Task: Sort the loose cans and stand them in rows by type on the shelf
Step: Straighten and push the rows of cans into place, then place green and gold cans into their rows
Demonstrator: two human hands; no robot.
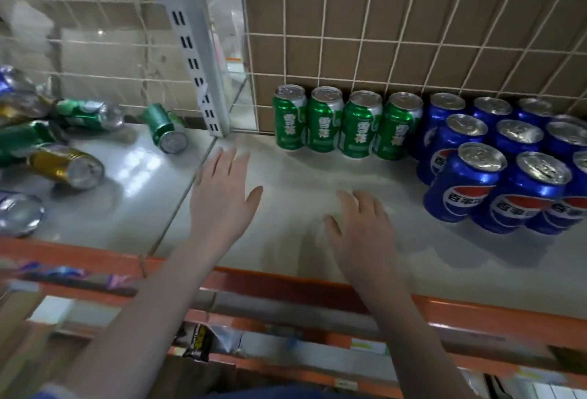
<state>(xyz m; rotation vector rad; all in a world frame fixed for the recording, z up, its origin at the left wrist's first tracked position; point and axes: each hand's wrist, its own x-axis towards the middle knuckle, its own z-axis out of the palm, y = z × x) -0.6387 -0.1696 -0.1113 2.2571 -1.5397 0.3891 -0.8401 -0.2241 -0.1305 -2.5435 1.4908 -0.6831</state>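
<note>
Loose cans lie on their sides at the left end of the shelf point(286, 176): a green can point(165, 128) nearest the upright post point(193, 49), a gold can point(65, 166) closer to the front edge, more green ones point(89, 114) behind it, and a silver-ended can point(19, 212) at the far left. On the right, four green cans point(346, 122) stand in a row against the wire-grid back point(413, 17), touching a block of blue cola cans point(502, 163). Both hands are empty: the left hand point(222, 189) hovers with fingers spread and straight toward the toppled green can, the right hand point(359, 224) relaxed and splayed over bare shelf, the two apart. The cans look light, thin-walled and smooth, apt to roll and dent; a grip around the mid-body seems soundest. Some at far left appear crumpled, though blur makes it hard to tell.
</note>
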